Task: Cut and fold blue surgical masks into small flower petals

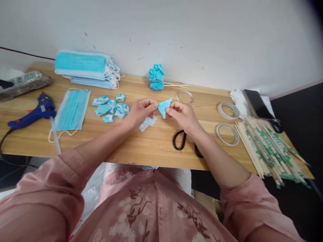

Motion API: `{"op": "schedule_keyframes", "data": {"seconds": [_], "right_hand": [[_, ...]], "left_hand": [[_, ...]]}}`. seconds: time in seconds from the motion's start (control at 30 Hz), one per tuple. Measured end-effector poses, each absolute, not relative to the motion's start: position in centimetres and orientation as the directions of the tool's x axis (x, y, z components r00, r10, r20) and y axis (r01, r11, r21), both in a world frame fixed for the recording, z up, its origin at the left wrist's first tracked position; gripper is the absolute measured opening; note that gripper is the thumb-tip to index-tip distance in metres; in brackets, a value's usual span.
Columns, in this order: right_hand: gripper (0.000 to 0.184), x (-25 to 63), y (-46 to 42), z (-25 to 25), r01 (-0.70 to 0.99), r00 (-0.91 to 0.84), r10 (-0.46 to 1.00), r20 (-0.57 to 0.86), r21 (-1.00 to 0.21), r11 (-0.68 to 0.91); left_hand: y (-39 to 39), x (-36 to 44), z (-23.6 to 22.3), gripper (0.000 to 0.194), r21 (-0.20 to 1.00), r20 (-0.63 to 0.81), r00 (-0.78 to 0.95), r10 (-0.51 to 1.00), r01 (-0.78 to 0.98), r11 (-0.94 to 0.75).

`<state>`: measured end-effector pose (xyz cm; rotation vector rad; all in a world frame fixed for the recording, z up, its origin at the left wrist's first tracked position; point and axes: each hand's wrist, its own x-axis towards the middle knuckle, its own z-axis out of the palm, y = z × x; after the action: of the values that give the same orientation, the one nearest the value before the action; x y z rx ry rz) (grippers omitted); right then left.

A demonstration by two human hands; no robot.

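Note:
Between my hands is a small folded piece of blue mask fabric [164, 107], creased to a point at its upper right. My left hand [143, 112] pinches its left side with thumb and finger. On the other side my right hand [182, 116] grips its right edge. Under my left hand lie a few pale blue cut pieces [147, 123] on the table. Partly hidden by my right wrist are scissors, with a black handle loop [179, 140] showing. A cluster of folded blue pieces [111, 108] rests left of my left hand.
Blue fabric flowers on sticks [156, 77] lie at the back. Stacked masks [80, 67], a single mask [73, 109], a blue glue gun [37, 111] and a power strip [25, 84] occupy the left. Tape rolls [228, 111], wrapped chopsticks [270, 148] and a phone [257, 103] are at right.

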<state>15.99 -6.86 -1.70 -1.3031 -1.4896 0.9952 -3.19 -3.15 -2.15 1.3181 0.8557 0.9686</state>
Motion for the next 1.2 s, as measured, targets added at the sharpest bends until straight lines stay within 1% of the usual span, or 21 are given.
{"op": "schedule_keyframes", "data": {"seconds": [0.17,0.33,0.43,0.7,0.83,0.97,1.03,1.2], "right_hand": [[0.024,16.13,-6.82,-1.74,0.324,-0.053,0.988,0.144,-0.934,0.153],[0.023,16.18,-6.82,-1.82,0.356,-0.076,0.988,0.138,-0.921,0.156],[0.025,16.13,-6.82,-1.94,0.364,-0.088,0.986,0.141,-0.917,0.163],[0.027,15.94,-6.89,-1.68,0.398,-0.090,0.986,0.142,-0.902,0.166],[0.027,15.96,-6.92,-1.62,0.369,-0.097,0.985,0.142,-0.914,0.168],[0.024,15.95,-6.83,-1.87,0.249,-0.120,0.985,0.120,-0.957,0.147],[0.029,15.94,-6.78,-2.06,0.211,-0.126,0.985,0.114,-0.967,0.139],[0.030,15.94,-6.82,-2.28,0.249,-0.068,0.984,0.163,-0.952,0.175]], "left_hand": [[-3.01,-3.31,-2.16,0.027,0.999,0.039,0.399,0.916,-0.049,-0.021],[-3.33,-3.34,-1.69,0.038,0.993,0.091,0.471,0.877,0.026,-0.117],[-3.47,-3.28,-1.72,0.043,0.987,0.112,0.481,0.870,0.046,-0.152],[-3.26,-3.36,-2.27,0.042,0.971,0.143,0.484,0.864,0.102,-0.218],[-3.22,-3.44,-2.18,0.043,0.968,0.151,0.490,0.859,0.103,-0.228],[-3.21,-3.45,-2.18,0.046,0.975,0.135,0.515,0.847,0.082,-0.205],[-3.26,-3.39,-2.25,0.048,0.975,0.134,0.529,0.838,0.080,-0.206],[-3.56,-3.19,-2.29,0.049,0.964,0.145,0.551,0.822,0.107,-0.242]]}}
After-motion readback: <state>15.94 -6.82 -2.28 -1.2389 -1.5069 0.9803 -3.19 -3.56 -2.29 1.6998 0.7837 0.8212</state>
